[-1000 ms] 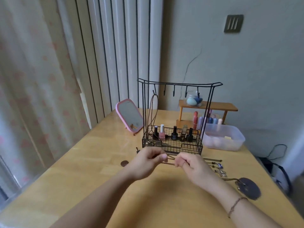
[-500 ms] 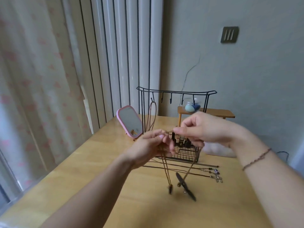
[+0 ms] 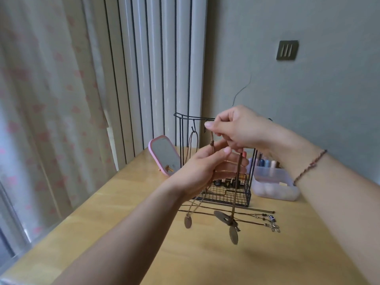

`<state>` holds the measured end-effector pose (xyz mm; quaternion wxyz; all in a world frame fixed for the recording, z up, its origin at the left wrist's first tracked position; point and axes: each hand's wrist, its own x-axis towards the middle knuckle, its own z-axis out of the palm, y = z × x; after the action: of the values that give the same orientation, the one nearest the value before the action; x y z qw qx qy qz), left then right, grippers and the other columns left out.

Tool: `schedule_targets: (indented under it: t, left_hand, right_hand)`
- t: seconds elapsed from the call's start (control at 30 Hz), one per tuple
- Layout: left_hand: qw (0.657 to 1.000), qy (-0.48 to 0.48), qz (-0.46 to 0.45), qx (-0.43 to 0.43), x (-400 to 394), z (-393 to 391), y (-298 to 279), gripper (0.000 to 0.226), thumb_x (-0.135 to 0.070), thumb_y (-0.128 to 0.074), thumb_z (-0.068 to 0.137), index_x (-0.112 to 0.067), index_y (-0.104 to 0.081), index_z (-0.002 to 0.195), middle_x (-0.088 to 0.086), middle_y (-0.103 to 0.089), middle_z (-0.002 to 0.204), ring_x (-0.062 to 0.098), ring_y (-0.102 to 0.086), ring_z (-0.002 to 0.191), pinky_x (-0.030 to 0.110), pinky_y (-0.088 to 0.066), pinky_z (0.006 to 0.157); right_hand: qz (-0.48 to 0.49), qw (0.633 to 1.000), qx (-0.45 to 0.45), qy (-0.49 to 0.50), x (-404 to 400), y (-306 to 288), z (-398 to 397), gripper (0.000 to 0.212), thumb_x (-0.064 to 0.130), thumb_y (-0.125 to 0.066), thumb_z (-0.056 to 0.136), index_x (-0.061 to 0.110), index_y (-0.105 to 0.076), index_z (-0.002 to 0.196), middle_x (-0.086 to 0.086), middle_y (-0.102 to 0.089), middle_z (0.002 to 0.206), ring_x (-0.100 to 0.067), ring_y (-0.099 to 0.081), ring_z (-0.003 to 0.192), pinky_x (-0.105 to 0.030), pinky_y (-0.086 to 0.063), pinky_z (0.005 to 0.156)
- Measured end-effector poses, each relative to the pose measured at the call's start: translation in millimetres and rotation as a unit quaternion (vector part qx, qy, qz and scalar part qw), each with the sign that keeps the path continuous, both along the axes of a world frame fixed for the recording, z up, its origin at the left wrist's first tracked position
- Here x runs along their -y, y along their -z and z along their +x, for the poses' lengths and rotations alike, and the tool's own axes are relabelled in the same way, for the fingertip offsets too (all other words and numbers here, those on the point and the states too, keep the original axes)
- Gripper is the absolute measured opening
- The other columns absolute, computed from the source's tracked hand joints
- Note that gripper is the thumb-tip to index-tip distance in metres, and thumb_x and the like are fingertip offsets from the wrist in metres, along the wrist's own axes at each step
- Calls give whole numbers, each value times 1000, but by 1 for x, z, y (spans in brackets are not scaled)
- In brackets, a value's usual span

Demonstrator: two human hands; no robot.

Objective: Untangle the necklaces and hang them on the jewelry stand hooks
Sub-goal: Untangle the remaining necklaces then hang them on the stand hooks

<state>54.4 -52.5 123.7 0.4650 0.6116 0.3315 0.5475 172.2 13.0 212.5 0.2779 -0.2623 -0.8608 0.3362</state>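
One brown cord already hangs on a hook of the jewelry stand (image 3: 181,140), while the right hand (image 3: 236,128) and left hand (image 3: 205,169) pinch a second necklace (image 3: 234,202) just in front of it, and more necklaces (image 3: 257,218) wait on the table (image 3: 123,223) at about five o'clock.

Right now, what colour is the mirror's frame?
Pink; the mirror shows best in the head view.

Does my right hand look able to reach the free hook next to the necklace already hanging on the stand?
Probably yes. The right hand, pinching the cord necklace, is level with the hook, fingertips right beside it, with nothing visible between them.
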Motion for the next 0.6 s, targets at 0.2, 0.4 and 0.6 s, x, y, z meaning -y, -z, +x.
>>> schedule_targets:
  t: [0.2,0.4,0.6]
  left_hand:
    - [999,-1,-5,41,-8,5,17,33,-27,-28,107,-6,-52,117,2,-45,72,24,-56,68,45,-53,84]
    - [992,51,-79,86,-26,-18,51,33,-39,-32,105,-17,-54,98,-3,-39,70,11,-29,54,21,-30,47]
    - [974,5,-117,193,-56,-34,70,44,-53,-30,102,-19,-53,87,-4,-30,66,8,-23,49,20,-23,41]
  right_hand:
    - [-1,1000,-3,6,-26,-14,-7,45,41,-61,94,22,-54,54,-4,-35,52,-18,-33,45,-28,-32,47]
    - [-89,992,86,-22,-65,-20,4,26,15,-45,104,7,-54,80,-6,-50,63,-21,-55,62,-24,-51,51]
    - [163,963,146,155,-87,-10,-42,19,31,-63,94,22,-73,80,9,-71,74,-15,-65,74,-29,-51,67]
